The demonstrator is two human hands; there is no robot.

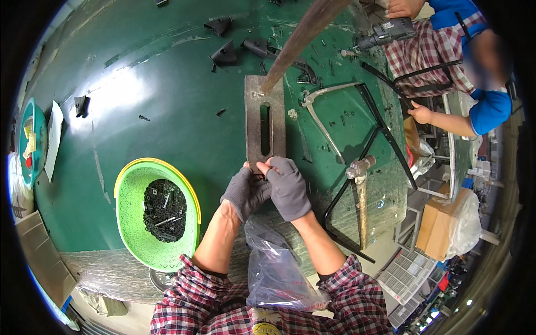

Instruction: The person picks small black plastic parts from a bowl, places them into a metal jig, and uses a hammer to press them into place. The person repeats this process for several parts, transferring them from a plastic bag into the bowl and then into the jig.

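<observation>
Both of my hands wear grey gloves with bare fingertips, and they meet at the near end of a slotted metal block (275,123). My left hand (245,192) is closed, its thumb and finger pinched by the block's edge. Beside it my right hand (288,188) pinches at the same spot. Whatever sits between the fingertips is too small and covered to make out. A wooden pole (298,47) slants down onto the block's far end. Left of my forearms stands a green basket (128,223) with a yellow rim, holding small black parts and a few silvery pins.
On the right lie long-handled pliers (321,120), a hammer (362,206) and black bent tubing (385,128). Black plastic fittings (223,53) are scattered farther back. A clear plastic bag (273,268) covers my lap. Across the table's right corner, a co-worker holds a power drill (391,32).
</observation>
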